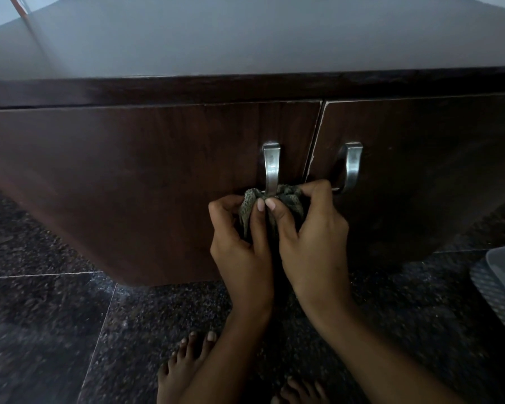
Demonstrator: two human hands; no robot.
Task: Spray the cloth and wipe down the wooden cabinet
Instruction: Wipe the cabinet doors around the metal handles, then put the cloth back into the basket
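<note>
Left hand (239,237) + right hand (312,228) both pinch cloth (247,204), fingers (318,189) curled tight on it. Cloth bunched round lower end of left-door handle (271,167), cabinet (129,170) front, beside door gap. Looks soft, light, limp: hold gathered folds with 2 hands, else likely slips off smooth metal.

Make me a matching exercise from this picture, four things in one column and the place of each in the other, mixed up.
Column one
1. cloth
2. left handle
3. right handle
4. grey container

Column two
A. at the view's right edge
B. on the right cabinet door
C. gripped by the left hand and the right hand
D. on the left cabinet door, cloth at its lower end

Pairs: 1-C, 2-D, 3-B, 4-A
</note>
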